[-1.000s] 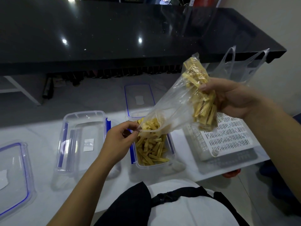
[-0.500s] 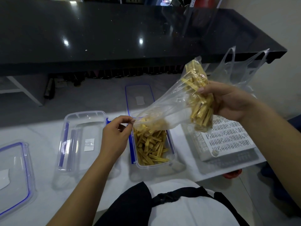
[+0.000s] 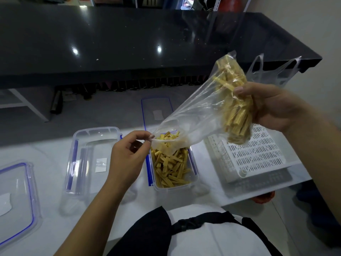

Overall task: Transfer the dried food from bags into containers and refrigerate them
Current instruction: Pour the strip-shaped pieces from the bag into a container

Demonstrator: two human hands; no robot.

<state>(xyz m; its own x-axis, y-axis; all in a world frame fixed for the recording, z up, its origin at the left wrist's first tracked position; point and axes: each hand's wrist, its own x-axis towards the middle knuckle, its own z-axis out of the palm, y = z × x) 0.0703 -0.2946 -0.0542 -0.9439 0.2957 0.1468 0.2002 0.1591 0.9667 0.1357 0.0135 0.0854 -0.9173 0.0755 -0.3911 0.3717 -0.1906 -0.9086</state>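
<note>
Countertop point(image 3: 129, 43), black and glossy, ran across the back of the view, with a white work surface point(image 3: 46, 154) below and in front of it. White slotted basket point(image 3: 258, 152) sat at the right end of that surface, with an empty thin carrier bag point(image 3: 273, 71) standing behind it. Clear empty container point(image 3: 92, 159) with blue clips lay left of centre; a clear blue-edged lid point(image 3: 16, 196) lay at the far left, and a second lid point(image 3: 156, 111) lay behind the filled container. Clear plastic bag point(image 3: 199, 111) was held tilted in the air, mouth down over the filled container point(image 3: 191, 174), which was roughly half full of yellow dried food sticks point(image 3: 169, 169). Right hand point(image 3: 273, 108) was closed around the raised bottom of the bag, gripping the bundle of sticks still inside point(image 3: 236, 108). Left hand point(image 3: 129, 156) pinched the rim of the bag's mouth between thumb and fingertips, just above the container's left edge. A few sticks sat at the mouth.
</note>
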